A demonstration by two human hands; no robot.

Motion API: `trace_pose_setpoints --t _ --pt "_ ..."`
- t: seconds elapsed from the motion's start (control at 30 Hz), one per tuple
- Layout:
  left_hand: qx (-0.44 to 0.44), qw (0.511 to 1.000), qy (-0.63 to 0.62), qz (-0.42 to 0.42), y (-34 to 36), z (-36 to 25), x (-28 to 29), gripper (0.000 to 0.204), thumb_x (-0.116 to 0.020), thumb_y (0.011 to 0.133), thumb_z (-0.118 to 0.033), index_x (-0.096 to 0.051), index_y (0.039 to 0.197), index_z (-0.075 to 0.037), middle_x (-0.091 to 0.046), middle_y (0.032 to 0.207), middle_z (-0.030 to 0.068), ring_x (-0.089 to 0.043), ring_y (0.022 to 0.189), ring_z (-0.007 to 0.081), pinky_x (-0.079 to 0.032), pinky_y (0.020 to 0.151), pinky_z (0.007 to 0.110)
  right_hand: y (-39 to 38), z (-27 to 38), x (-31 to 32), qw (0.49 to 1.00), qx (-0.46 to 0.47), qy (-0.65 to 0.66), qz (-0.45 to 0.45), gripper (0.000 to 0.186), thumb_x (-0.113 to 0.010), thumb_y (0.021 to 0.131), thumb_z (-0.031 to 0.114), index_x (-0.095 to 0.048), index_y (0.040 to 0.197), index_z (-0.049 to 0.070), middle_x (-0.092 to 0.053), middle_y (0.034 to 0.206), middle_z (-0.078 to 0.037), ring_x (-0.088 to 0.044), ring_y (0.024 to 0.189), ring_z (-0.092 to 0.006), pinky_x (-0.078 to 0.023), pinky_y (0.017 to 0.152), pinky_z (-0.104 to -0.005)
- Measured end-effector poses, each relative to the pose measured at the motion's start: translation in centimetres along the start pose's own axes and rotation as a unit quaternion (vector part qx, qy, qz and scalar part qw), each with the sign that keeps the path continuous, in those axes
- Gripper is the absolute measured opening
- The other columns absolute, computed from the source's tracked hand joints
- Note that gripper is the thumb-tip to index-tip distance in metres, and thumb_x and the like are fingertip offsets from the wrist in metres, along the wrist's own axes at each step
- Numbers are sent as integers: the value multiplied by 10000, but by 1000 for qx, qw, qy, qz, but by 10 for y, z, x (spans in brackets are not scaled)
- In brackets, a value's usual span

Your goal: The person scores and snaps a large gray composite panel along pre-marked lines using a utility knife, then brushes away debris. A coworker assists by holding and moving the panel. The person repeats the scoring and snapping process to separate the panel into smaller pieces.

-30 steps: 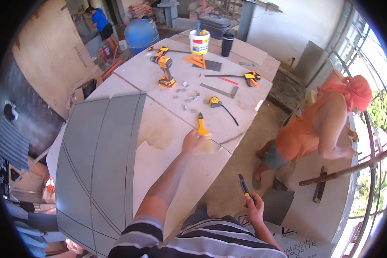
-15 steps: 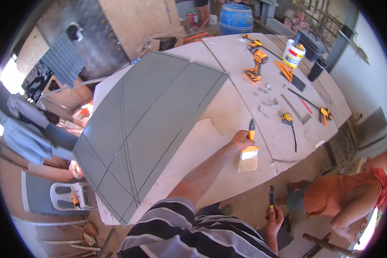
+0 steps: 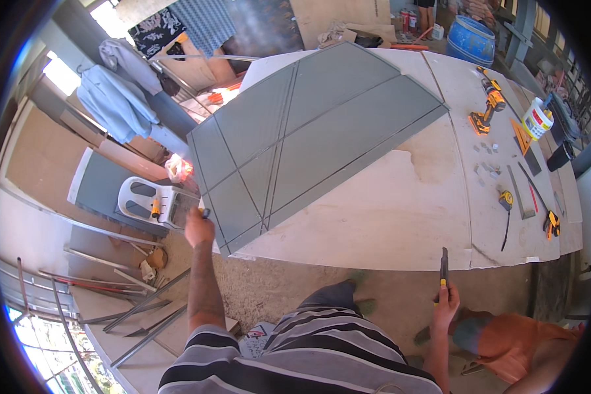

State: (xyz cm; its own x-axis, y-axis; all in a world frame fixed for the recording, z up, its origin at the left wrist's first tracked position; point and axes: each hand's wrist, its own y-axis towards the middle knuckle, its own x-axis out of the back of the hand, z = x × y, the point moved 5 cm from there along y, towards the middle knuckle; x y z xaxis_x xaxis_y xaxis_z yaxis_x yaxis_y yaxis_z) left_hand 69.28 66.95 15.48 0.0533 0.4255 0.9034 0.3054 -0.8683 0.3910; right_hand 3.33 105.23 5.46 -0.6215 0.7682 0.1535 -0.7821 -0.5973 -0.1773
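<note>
My left hand [image 3: 199,228] is closed round the paintbrush, beside the left corner of a large grey panel [image 3: 348,118]. Only the dark end of the brush's handle [image 3: 205,213] shows plainly; its bristles are blurred against the chair behind. Dark straight lines cross the panel, several of them slanting over one another. The panel lies on a pale worktable [image 3: 374,230]. Low on the right, my right hand [image 3: 447,301] grips a utility knife [image 3: 444,268], held upright just off the table's front edge with the blade end up.
On the table's right stand a cordless drill [image 3: 486,108] and a white bucket [image 3: 537,119], near a tape measure [image 3: 505,200] and a clamp [image 3: 550,224]. A white plastic chair [image 3: 138,190] holds an orange-handled tool. A co-worker in orange [image 3: 519,341] bends close on my right. Metal bars [image 3: 148,308] lie lower left.
My left hand has carried the paintbrush from the table's middle to the panel's left corner. My view has turned left. The right hand still holds the utility knife.
</note>
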Motion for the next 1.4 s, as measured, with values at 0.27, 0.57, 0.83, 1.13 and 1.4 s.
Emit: trace_pose_setpoints --t 0.27,0.57,0.83,1.13,1.4 --pt "78 821 -543 155 -29 -65 -49 333 -853 813 -211 -609 898 1 -663 752 73 -627 647 172 -532 616 386 -41 18 -95 995 29 6 91 196 -620 1027 145 -671 1130 -14 -564 762 15 -525 653 -70 -435 596 -259" --pt "-184 965 -39 181 95 12 -13 170 -645 872 -94 -609 1038 -88 -707 915 188 -704 856 419 -550 767 526 -130 5 -155 997 -6 3 -76 189 -632 1029 139 -683 1123 -16 -550 748 25 -516 667 -61 -435 599 -253" --pt "-247 804 -367 397 63 -54 -68 259 -727 878 -234 -590 965 -32 -611 779 125 -637 722 310 -537 731 412 -212 26 -270 996 7 -82 -18 190 -633 1028 127 -691 1135 -20 -547 747 25 -504 671 -65 -425 630 -238" --pt "-163 836 -379 361 92 -13 -46 219 -686 848 -178 -598 959 -10 -679 784 176 -682 731 315 -545 697 422 -234 46 -273 995 1 -82 -50 241 -651 1015 127 -690 1188 -36 -562 763 35 -492 679 -46 -403 615 -225" --pt "-17 673 -445 591 -8 10 -84 254 -771 852 -157 -581 912 2 -675 786 107 -689 740 199 -559 625 343 -234 53 -288 995 45 -88 -2 248 -627 1022 125 -680 1200 -39 -585 758 7 -541 678 -70 -436 625 -251"
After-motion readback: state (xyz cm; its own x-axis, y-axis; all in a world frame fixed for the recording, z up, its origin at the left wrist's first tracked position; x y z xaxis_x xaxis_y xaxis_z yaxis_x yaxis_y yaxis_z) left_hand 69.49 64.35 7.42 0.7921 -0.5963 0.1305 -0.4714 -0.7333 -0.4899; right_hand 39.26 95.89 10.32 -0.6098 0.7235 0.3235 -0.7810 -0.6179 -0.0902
